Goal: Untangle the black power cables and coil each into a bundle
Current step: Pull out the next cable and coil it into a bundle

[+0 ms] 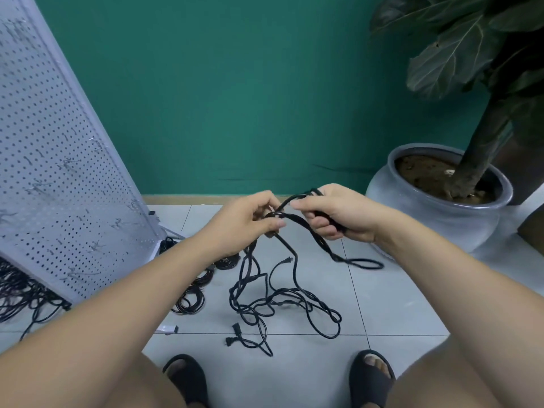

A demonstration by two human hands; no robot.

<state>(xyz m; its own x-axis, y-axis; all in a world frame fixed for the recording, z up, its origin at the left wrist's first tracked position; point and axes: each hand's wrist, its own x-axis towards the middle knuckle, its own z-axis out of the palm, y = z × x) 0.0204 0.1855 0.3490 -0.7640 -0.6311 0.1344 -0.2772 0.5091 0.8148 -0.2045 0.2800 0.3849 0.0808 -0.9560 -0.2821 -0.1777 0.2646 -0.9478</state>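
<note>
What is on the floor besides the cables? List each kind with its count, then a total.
Pegboard panel: 1
Plant pot: 1
Sandals: 2
Small white item: 1
Total: 5

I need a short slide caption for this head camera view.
Both hands, left hand and right hand, grip tangled black cables above the tiled floor.

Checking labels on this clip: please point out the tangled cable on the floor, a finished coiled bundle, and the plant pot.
tangled cable (290,303): head view, on the knotted strands.
coiled bundle (188,303): head view, on its looped turns.
plant pot (435,219): head view, on its grey outer wall.
</note>
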